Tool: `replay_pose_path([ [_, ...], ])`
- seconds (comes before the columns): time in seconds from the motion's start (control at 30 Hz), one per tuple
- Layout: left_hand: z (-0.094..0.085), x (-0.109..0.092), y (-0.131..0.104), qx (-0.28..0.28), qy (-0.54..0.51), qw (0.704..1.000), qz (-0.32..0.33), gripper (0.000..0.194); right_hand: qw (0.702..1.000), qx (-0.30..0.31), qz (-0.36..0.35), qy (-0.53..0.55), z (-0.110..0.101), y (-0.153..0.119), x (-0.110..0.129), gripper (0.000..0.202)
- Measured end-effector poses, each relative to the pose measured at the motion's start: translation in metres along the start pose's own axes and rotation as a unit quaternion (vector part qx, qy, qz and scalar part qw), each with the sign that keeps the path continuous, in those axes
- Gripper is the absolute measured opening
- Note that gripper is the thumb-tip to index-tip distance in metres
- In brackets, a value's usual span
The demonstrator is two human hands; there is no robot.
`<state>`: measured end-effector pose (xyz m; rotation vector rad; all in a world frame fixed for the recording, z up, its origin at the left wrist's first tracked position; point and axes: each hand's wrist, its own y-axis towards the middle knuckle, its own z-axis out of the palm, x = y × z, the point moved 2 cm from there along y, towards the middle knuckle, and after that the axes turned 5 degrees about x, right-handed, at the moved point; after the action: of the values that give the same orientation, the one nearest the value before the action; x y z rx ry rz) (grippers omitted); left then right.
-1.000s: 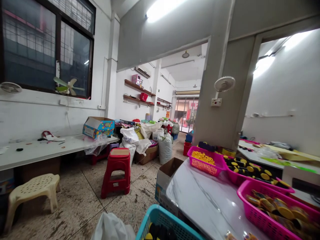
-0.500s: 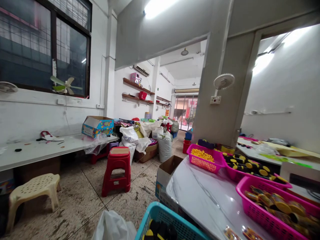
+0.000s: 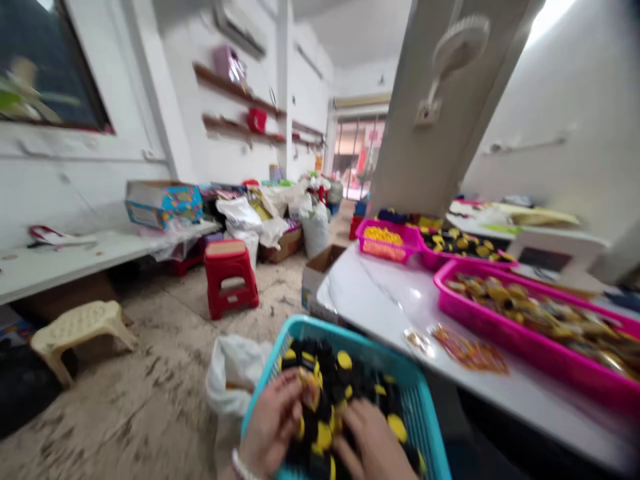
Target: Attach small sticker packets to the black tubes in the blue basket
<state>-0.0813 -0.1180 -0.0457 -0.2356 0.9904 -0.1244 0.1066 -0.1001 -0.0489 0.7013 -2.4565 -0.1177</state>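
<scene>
A teal basket (image 3: 433,415) at the bottom centre holds several black and yellow pieces (image 3: 325,360). Over its left part, my left hand (image 3: 274,420) pinches a small packet (image 3: 310,388), orange and clear, between thumb and fingers. My right hand (image 3: 373,437) reaches down among the pieces to the right; its fingertips are blurred around something yellowish that I cannot make out. On the marble-look table (image 3: 370,293) beside the basket lie orange and clear packets (image 3: 470,350).
Pink baskets (image 3: 530,327) stand along the table's right and back. Left of the teal basket is an open white sack (image 3: 233,373). A red stool (image 3: 231,277), a cream stool (image 3: 83,327) and a cardboard box (image 3: 320,270) are on the floor.
The view has tilted down and shows more of the teal basket. Both hands have come into view over it, the left with a small packet.
</scene>
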Motion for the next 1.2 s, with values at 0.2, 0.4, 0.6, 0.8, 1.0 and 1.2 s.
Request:
replay_pose_path([
  [0.2,-0.005,-0.003,-0.008,-0.017,0.021,0.999,-0.032,0.033,0.997,0.035,0.007,-0.066,-0.019,0.007,-0.025,0.018],
  [0.4,0.006,0.007,-0.010,0.031,0.126,0.991,-0.034,0.025,0.976,0.082,0.024,-0.202,-0.015,0.056,-0.031,0.033],
  [0.6,0.007,-0.002,-0.013,0.085,0.199,0.976,-0.018,0.022,0.966,0.158,-0.022,-0.201,-0.003,0.088,-0.036,0.036],
  [0.8,0.001,0.001,-0.018,0.090,0.214,0.973,-0.014,0.018,0.967,0.202,-0.055,-0.145,-0.014,0.082,-0.054,0.046],
  [1.0,0.013,-0.006,0.005,0.089,0.048,0.994,-0.042,0.024,0.965,0.217,-0.033,-0.145,-0.024,0.083,-0.057,0.036],
  [1.2,0.021,-0.017,0.030,0.036,-0.093,0.993,-0.069,0.014,0.975,0.172,0.006,-0.141,-0.022,0.073,-0.044,0.029],
])
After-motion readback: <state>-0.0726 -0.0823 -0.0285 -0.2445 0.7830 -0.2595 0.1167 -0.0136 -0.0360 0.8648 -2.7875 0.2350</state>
